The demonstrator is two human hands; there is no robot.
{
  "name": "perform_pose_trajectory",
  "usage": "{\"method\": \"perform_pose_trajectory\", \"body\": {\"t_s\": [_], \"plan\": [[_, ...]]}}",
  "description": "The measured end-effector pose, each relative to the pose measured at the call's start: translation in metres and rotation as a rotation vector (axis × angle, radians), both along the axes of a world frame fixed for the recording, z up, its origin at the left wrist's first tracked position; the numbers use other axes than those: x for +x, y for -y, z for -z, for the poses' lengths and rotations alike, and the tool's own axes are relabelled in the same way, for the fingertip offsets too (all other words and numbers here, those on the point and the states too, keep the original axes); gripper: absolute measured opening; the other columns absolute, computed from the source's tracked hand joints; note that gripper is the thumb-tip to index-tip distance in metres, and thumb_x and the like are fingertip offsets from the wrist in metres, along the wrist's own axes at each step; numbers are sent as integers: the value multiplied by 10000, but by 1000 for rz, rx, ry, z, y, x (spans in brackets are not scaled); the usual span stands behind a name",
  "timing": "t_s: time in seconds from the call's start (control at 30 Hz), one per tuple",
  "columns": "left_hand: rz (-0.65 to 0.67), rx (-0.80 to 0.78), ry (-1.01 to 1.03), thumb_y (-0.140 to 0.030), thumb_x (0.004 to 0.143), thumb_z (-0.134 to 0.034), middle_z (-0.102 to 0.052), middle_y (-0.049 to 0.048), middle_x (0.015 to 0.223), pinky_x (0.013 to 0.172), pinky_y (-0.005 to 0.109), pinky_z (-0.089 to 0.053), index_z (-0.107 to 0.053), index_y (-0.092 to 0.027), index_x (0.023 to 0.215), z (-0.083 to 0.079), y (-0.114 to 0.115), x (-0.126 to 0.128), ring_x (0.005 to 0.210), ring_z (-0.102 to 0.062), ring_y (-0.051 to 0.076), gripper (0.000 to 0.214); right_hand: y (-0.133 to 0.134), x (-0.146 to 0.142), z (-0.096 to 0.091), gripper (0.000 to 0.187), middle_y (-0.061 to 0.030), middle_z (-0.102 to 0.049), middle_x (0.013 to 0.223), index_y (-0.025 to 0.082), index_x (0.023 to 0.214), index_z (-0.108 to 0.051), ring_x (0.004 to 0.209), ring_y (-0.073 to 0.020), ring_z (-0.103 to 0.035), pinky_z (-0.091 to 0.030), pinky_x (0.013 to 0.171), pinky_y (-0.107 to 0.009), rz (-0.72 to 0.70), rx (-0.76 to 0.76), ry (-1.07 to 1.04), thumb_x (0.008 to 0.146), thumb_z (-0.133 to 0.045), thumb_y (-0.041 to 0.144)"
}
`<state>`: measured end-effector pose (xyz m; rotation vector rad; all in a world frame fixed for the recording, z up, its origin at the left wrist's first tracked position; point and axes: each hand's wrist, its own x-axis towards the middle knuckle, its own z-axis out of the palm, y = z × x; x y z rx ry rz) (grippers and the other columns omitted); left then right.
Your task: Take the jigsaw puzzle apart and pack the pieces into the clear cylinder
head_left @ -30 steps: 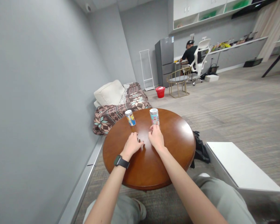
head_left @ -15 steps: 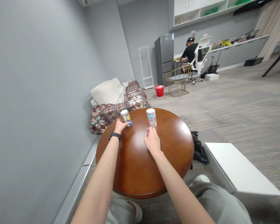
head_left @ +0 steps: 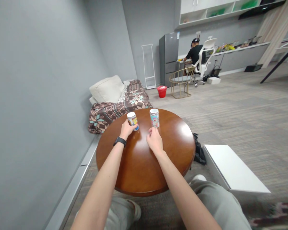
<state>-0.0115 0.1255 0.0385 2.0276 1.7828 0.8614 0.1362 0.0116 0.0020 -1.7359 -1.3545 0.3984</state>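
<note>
Two small printed cans stand near the far edge of a round brown wooden table [head_left: 172, 150]. My left hand [head_left: 126, 129], with a black watch on its wrist, is wrapped round the lower part of the yellow and blue can [head_left: 132, 120]. The pink and light-blue can [head_left: 154, 118] stands upright a little to the right. My right hand [head_left: 154, 140] rests on the tabletop just in front of that can, fingers curled, not touching it.
A grey wall runs along the left. Beyond the table lies a low bed with a patterned blanket [head_left: 115, 108] and white pillow [head_left: 107, 89]. A white flat bench [head_left: 232, 171] and a black bag [head_left: 198, 151] sit to the right. Far back, a seated person [head_left: 194, 54], a gold chair, a red bucket [head_left: 161, 91].
My left hand went from the middle of the table forward to the yellow and blue can and closed on it. The right hand has stayed in front of the pink can.
</note>
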Motion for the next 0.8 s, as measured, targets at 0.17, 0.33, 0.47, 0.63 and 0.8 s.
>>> {"method": "perform_pose_trajectory", "body": {"t_s": [0.17, 0.33, 0.47, 0.63, 0.8], "plan": [[58, 21, 63, -354, 715, -772, -713, 140, 1105, 873, 369, -501, -587, -188, 1008, 6, 57, 6, 1018, -676, 298, 384, -1, 2, 0, 142, -49, -590, 944, 225, 932, -515, 847, -194, -570, -429, 771, -310, -58, 111, -50, 866, -392, 196], [49, 70, 80, -351, 778, -708, -687, 111, 1076, 806, 343, -483, -547, -209, 1019, 15, 124, 27, 995, -663, 278, 323, -1, 6, -4, 257, -22, -581, 835, 251, 805, -437, 841, -196, -567, -427, 799, -310, -131, 197, -189, 961, -268, 365], [71, 149, -68, -415, 791, -684, -653, 135, 1052, 856, 381, -448, -541, -177, 1028, 17, 147, 35, 1018, -634, 307, 365, 1, 9, -4, 343, -5, -566, 788, 250, 786, -435, 786, -182, -554, -436, 764, -292, -202, 248, -237, 967, -239, 466], [27, 269, -158, -408, 795, -659, -624, 138, 1068, 888, 400, -414, -541, -159, 1063, 16, 144, 30, 1074, -573, 317, 384, 3, 7, -2, 428, -22, -607, 830, 223, 833, -504, 802, -175, -570, -467, 772, -290, -299, 350, -316, 955, -208, 507], [-47, 311, -186, -325, 749, -680, -585, 137, 1137, 910, 413, -394, -528, -181, 1151, 17, 144, 24, 1096, -520, 319, 454, 1, 8, -1, 427, -47, -637, 952, 199, 1001, -546, 875, -185, -590, -474, 821, -305, -335, 434, -267, 909, -334, 557]]}}
